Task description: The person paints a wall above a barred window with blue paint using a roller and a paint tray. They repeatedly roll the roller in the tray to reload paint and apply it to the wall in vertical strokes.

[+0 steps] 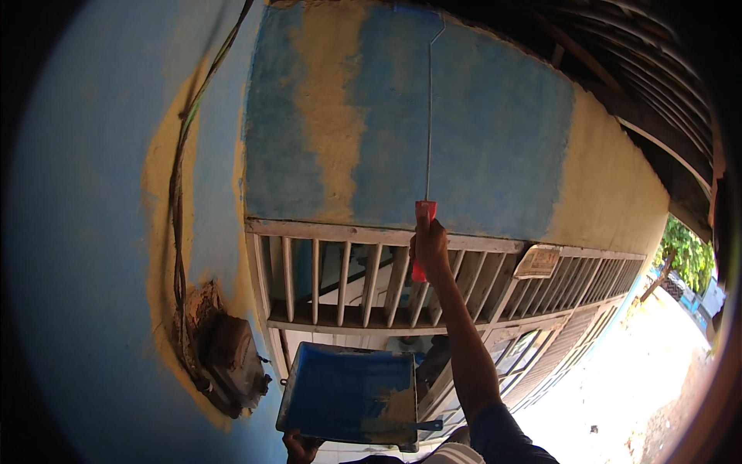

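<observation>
My right hand (430, 246), raised at arm's length, grips the red handle of a long wire-framed paint roller (429, 122). The blue roller head is at the top edge of the view, against the upper wall (464, 127), and is only partly seen. That wall carries blue paint with a bare yellowish strip (333, 110) left of the roller. Low in front of me, my left hand (301, 446) holds a paint tray (342, 388) by its lower left corner. Blue paint coats the tray, and a blue-handled tool (429, 426) lies across its lower right edge.
An old electric meter box (232, 359) with hanging cables (179, 174) is fixed to the left wall. Below the painted area runs a slatted wooden vent frame (371, 278) with a small plate (537, 261) bearing writing. Roof beams (579, 46) slope overhead at right.
</observation>
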A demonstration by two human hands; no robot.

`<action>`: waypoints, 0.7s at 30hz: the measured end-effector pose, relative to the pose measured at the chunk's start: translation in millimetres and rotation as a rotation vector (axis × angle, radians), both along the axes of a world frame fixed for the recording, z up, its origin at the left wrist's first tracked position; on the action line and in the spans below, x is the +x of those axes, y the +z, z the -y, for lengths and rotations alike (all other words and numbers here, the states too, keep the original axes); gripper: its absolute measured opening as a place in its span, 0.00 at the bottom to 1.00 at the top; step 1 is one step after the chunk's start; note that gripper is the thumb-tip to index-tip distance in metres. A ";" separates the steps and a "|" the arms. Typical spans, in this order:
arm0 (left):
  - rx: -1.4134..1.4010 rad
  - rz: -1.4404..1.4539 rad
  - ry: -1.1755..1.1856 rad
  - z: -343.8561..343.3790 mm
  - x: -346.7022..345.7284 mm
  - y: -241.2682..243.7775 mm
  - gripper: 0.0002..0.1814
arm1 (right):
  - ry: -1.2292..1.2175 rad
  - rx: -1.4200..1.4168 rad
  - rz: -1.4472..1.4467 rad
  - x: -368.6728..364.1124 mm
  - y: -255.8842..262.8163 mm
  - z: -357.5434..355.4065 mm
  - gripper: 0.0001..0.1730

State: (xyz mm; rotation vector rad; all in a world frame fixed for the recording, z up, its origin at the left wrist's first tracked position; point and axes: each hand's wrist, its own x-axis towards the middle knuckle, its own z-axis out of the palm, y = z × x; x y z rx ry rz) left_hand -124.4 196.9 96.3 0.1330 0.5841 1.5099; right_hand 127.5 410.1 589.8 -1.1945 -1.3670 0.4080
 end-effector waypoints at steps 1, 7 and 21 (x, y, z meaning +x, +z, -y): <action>0.069 -0.091 0.037 -1.7 1.0 -10.0 0.25 | -0.018 -0.001 0.033 3.0 -18.9 -4.5 0.33; 0.125 -0.250 0.090 2.0 20.9 36.8 0.26 | -0.018 0.172 0.047 5.3 -137.5 7.2 0.32; 0.280 -0.089 -0.058 26.7 6.6 43.0 0.40 | 0.035 0.050 -0.003 -50.4 -46.8 1.6 0.30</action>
